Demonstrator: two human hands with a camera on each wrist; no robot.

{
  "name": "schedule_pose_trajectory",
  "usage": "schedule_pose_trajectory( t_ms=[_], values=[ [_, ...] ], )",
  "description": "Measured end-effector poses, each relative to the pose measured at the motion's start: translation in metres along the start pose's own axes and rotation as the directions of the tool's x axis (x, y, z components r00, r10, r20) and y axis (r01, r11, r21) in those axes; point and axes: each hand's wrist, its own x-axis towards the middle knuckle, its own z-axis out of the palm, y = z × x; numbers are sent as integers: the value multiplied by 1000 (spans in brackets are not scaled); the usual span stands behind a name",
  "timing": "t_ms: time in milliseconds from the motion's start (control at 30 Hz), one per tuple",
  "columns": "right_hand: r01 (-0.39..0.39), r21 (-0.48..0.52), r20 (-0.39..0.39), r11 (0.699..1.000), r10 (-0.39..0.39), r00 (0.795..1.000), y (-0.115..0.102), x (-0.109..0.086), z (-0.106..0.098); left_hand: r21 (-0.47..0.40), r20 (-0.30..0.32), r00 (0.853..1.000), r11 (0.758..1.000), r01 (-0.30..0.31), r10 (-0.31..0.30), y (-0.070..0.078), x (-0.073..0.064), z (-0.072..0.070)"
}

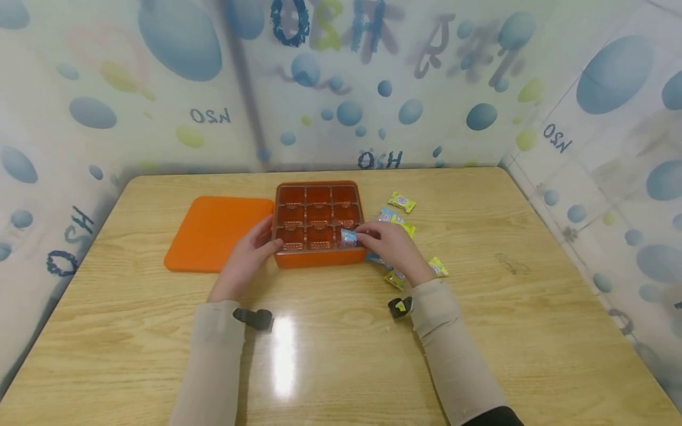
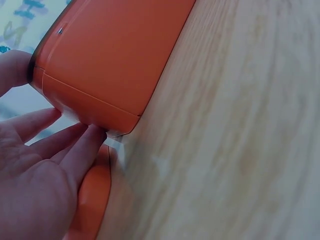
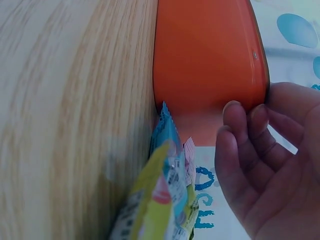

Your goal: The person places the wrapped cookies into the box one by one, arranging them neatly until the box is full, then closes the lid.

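An orange box (image 1: 319, 259) with a grid of small compartments stands on the table. My left hand (image 1: 246, 256) holds its front left corner, thumb on the rim and fingers (image 2: 75, 142) against the side wall. Over the front right compartment, my right hand (image 1: 393, 244) pinches a small blue wrapped candy (image 1: 348, 238) between thumb and fingertips. In the right wrist view, that hand's other fingers (image 3: 235, 125) curl near the box's outer side, and the rim hides the pinched candy. The other compartments in sight hold no candy.
An orange lid (image 1: 215, 234) lies flat to the left of the box. Several blue and yellow wrapped candies lie right of it, partly under the right hand, with one yellow candy (image 1: 402, 202) farther back. A patterned wall (image 1: 319, 136) borders the wooden table (image 1: 330, 355).
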Motion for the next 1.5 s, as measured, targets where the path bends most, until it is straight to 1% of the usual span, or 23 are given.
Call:
schedule_pose_trajectory(
  t_ms=[100,200,333,533,700,900,1033,1167,1267,1367,1500],
  values=[
    [-3,0,9,1000,3,1000,-1,0,-1,-12,-1,1000,1000,-6,6,0,0,0],
    [-3,5,18,1000,3,1000,-2,0,-1,-19,2,1000,1000,-4,4,11,-4,1],
    [-8,2,17,1000,8,1000,-2,-1,-2,-13,0,1000,1000,-7,7,13,-5,0],
    [-27,7,19,1000,26,999,-2,-3,-5,-38,4,1000,999,6,-6,12,-5,0],
    [-42,19,9,999,41,999,1,-5,-10,-41,9,1000,999,6,-5,12,-6,1],
    [-78,99,22,992,76,997,3,-5,-15,-56,7,1000,998,-7,7,9,-5,1],
    [-93,152,35,984,89,995,6,-6,-20,-44,8,1000,999,-19,19,-1,-1,-1],
    [-76,123,9,990,75,997,9,-8,-25,-29,1,1000,999,-28,28,-11,5,-3],
    [-67,79,-10,995,68,998,10,-9,-28,-29,-5,1000,999,-22,22,-13,5,-3],
    [-83,59,-6,995,83,996,10,-10,-31,-37,-2,1000,999,-8,8,-8,3,-3],
    [-107,38,9,993,107,994,13,-11,-34,-58,10,1000,998,-2,2,3,-2,-1]
  ],
)
